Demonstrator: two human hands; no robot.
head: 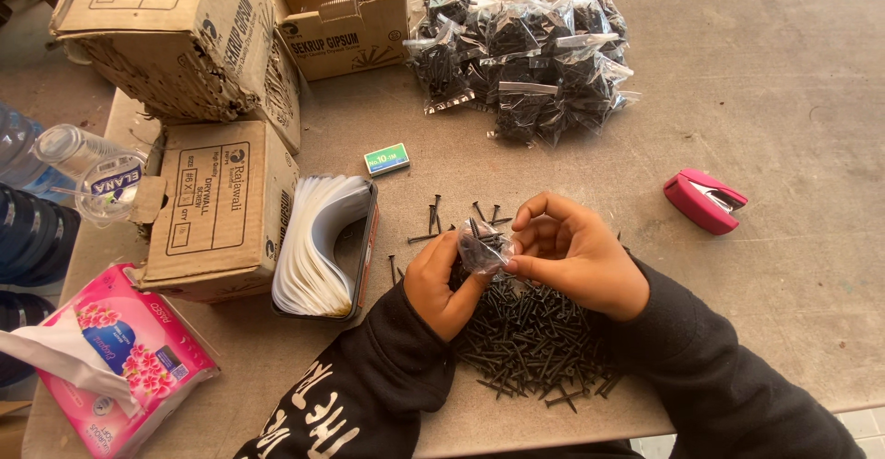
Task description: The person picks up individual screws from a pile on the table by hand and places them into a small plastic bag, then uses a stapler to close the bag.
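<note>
Worn grey table (784, 100) in daylight, pale floor (37, 81) beyond

- A small hardware packing workplace, judging by the stock laid out on a plain grey bench (784, 146).
- Worn cardboard cartons (175, 35) of screws stand stacked at one end.
- A loose heap of black screws (535, 339) lies near a mound of filled clear bags (525, 53).
- A pink stapler (705, 201), a small staple box (386, 158) and a holder of empty bags (323, 247) lie at hand.
</note>
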